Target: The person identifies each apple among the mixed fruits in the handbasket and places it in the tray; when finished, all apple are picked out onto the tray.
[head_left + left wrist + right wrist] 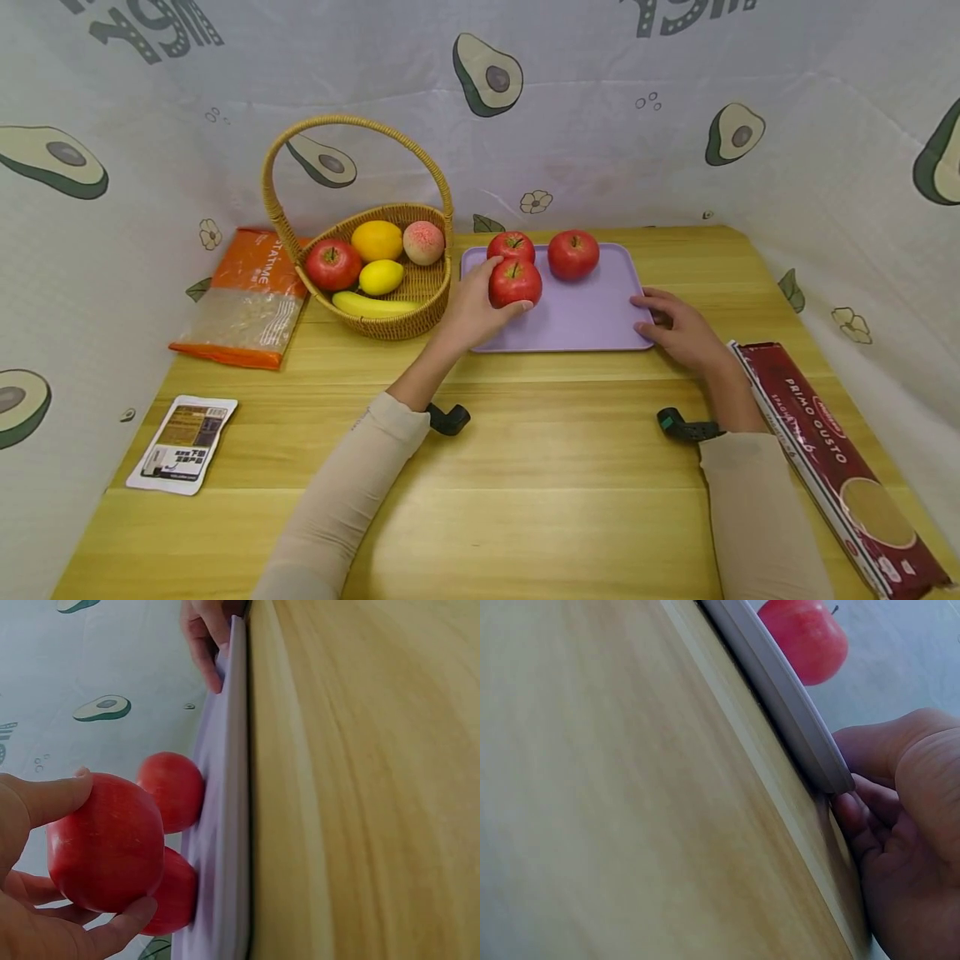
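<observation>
One apple [516,285] could be rolling if the left hand [478,302] pinching it slackens; the right hand [684,332] is pinching the tray [588,312].

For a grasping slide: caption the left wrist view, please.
Left hand grips one apple; two more apples sit on the tray, right hand holding its far end.

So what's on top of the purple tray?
Two red apples rest on the purple tray; the left hand holds a third apple above it. The patches beneath the apples and hand are hidden from view.
</observation>
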Demonstrator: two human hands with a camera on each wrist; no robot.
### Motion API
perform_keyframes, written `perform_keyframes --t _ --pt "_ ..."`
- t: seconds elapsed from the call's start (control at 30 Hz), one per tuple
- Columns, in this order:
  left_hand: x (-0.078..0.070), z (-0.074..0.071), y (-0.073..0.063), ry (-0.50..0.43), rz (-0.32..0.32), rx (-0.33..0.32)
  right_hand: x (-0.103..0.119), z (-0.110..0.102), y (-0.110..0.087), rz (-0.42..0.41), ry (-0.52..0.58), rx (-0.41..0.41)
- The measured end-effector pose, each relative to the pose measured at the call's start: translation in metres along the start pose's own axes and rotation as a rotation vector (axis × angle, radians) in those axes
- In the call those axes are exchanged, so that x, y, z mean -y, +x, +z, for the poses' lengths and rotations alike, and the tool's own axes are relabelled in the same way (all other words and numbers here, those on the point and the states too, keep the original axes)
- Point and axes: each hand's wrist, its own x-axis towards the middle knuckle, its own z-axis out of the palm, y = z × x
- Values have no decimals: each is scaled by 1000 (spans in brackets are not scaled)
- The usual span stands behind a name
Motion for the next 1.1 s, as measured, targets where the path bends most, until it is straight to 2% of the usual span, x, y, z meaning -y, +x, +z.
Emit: perform_keyframes --t 0.5,0.7,0.8,0.9,1.1 --pt "18 10 -2 49 -48 69 0 3 1 1 7 -3" --pt "19 10 -1 66 -32 81 2 2 0 14 7 -1" --pt "18 7 -4 78 -28 98 1 2 0 12 10 -4" --pt "15 1 -14 64 6 89 -1 3 0 9 9 -3" --pt "8 -29 -35 -77 191 -31 -2 3 0 1 6 -9"
